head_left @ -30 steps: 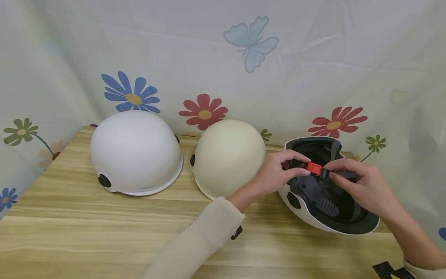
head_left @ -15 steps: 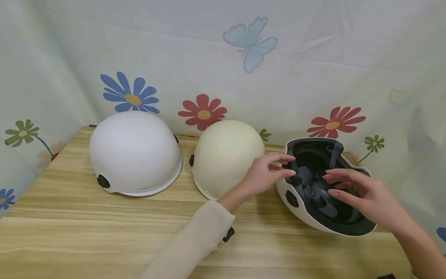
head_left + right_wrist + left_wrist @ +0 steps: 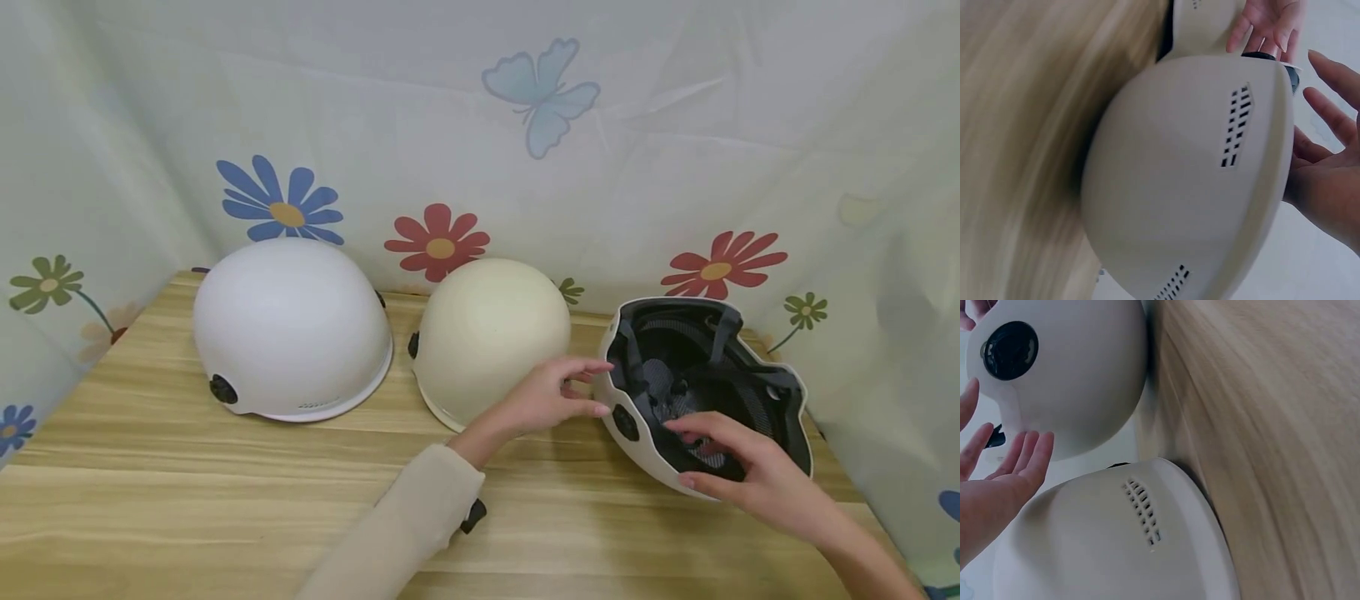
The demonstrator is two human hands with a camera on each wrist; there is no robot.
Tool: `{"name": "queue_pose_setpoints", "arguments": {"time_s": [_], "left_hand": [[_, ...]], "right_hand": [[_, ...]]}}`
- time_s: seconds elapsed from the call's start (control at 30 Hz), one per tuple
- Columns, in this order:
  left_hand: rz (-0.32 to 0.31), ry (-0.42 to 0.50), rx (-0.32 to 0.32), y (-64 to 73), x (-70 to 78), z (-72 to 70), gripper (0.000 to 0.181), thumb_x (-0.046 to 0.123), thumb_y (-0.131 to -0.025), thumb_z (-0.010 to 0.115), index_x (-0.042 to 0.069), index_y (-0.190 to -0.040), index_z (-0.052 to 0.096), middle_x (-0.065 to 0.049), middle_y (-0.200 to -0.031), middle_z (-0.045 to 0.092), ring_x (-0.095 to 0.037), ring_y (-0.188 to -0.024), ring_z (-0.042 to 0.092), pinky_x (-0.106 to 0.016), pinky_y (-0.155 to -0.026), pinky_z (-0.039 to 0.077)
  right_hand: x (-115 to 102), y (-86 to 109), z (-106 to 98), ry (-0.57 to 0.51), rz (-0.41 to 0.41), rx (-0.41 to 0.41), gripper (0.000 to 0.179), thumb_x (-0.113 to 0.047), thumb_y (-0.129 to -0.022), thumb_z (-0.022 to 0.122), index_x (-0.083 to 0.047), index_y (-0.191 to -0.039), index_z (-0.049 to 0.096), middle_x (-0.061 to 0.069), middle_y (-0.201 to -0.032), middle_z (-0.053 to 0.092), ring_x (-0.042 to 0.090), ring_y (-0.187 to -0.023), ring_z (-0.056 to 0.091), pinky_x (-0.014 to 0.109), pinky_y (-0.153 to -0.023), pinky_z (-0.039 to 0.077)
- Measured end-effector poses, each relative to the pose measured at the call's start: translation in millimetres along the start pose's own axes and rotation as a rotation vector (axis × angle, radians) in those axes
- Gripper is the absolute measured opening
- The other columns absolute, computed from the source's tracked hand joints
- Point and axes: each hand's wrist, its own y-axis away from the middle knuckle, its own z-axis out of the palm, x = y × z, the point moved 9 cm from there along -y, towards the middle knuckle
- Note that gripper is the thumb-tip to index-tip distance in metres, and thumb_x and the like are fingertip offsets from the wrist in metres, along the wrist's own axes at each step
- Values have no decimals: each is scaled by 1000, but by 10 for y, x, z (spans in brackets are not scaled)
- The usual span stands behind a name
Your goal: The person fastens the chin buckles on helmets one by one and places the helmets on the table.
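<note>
At the right of the table a cream helmet (image 3: 660,467) lies upside down, its black padded inside and dark straps (image 3: 723,333) facing up. My left hand (image 3: 546,398), fingers spread and holding nothing, is at its left side near the round black knob (image 3: 626,422). In the left wrist view those fingers (image 3: 1040,456) overlap the helmet's edge. My right hand (image 3: 757,471) reaches over the helmet's near rim, thumb and fingers apart with nothing between them. The right wrist view shows its fingers (image 3: 1329,112) close to the rim. The red buckle is out of sight.
A cream helmet (image 3: 491,329) stands dome up in the middle, beside my left forearm. Farther left is a white helmet (image 3: 288,325), also dome up. Behind the wooden table (image 3: 225,500) hangs a flower-printed curtain (image 3: 420,108).
Both hands have let go of the black strap with the red buckle and drawn apart. Both have come down and nearer, the left one also leftward. The upturned helmet has turned slightly.
</note>
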Motion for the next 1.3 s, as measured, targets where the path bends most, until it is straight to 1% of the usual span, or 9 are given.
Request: {"name": "queue_pose_setpoints", "arguments": {"time_s": [0.1,0.27,0.4,0.57,0.77,0.93,1.17,1.3], "left_hand": [[-3,-2,-29,6,-26,37,54,16,-79,72,14,-130,52,-1,-130,49,-19,-114,49,-25,-89,44],[-8,26,-33,-4,-59,52,59,13,-79,72,15,-133,49,-2,-135,45,-19,-117,47,-26,-90,43],[-17,23,-38,-10,-71,61,62,15,-79,72,17,-135,46,-1,-137,42,-19,-118,47,-29,-91,43],[-21,11,-49,-17,-70,72,66,14,-79,73,17,-138,42,-2,-139,40,-19,-118,47,-33,-92,43],[-6,-14,-69,-29,-81,100,72,13,-78,72,16,-141,37,-2,-142,36,-21,-118,47,-29,-91,44],[3,10,-79,-31,-99,131,73,11,-78,72,16,-141,36,-2,-142,35,-25,-119,46,-30,-91,44],[-9,46,-105,-9,-116,178,75,9,-79,72,19,-142,33,-1,-144,31,-28,-121,44,-35,-92,43],[-10,56,-123,-7,-132,207,76,9,-79,71,20,-143,31,-1,-145,29,-28,-122,43,-32,-92,43]], "right_hand": [[12,27,58,14,-3,-15,59,0,-63,80,-10,-117,58,-1,-107,57,7,-87,52,14,-70,43],[16,39,116,17,-31,-21,63,4,-61,80,-11,-117,58,-2,-110,56,7,-90,49,15,-70,41],[13,31,118,26,-48,-10,63,8,-60,79,-11,-116,58,-1,-111,57,6,-96,50,12,-76,39],[-9,5,107,38,-61,-15,59,9,-62,77,-11,-115,60,0,-111,56,4,-102,48,9,-84,36],[-6,-53,103,72,-20,-36,54,8,-67,74,-14,-114,62,-3,-110,55,3,-102,48,9,-83,37],[53,-100,119,75,18,-44,49,4,-71,73,-15,-115,62,-3,-110,55,3,-102,47,11,-81,40],[133,-100,123,102,26,-30,50,0,-68,77,-14,-114,62,-2,-110,55,4,-102,48,8,-83,37],[137,-66,145,126,20,-48,55,0,-66,78,-15,-116,61,-2,-110,54,4,-101,47,11,-81,40]]}}
